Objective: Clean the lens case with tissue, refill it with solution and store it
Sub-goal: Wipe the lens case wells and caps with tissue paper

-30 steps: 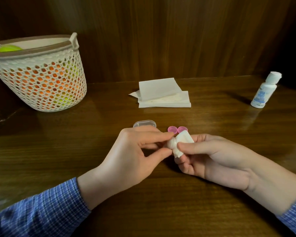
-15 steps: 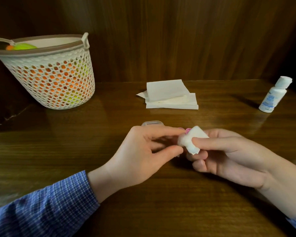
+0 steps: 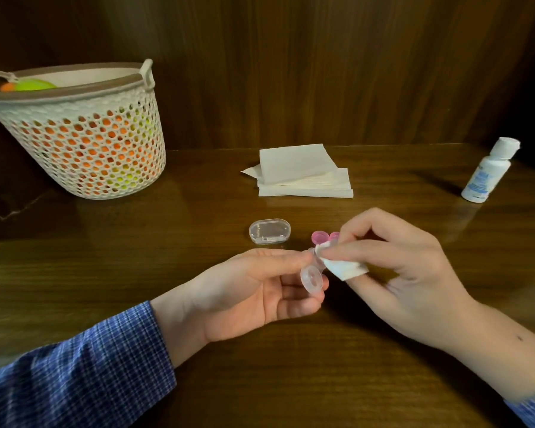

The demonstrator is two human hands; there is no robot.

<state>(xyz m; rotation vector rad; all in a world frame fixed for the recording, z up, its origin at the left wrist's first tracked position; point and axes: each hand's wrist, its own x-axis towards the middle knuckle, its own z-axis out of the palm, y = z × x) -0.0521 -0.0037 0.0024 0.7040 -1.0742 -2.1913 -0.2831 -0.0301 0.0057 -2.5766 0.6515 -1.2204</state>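
— What's in that white perforated plastic basket (image 3: 84, 143), upper left?

— Orange and green round things; I can't tell what.

— And the clear twin-cup lens case (image 3: 312, 278)?

— Frame centre, held in the left hand's (image 3: 247, 291) grip; the right hand (image 3: 396, 270) pinches a folded white tissue (image 3: 343, 268) into its far cup, hiding it. Two pink caps (image 3: 323, 237) peek out behind.

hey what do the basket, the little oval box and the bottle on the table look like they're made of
Basket: looks like moulded matte plastic, cream, with regular punched holes and a brown rim.
Oval box: clear glossy hard plastic, it seems; the table shows through it and its edges catch light.
Bottle: opaque white plastic with a white cap, probably; smooth, faint sheen, blue printed label.
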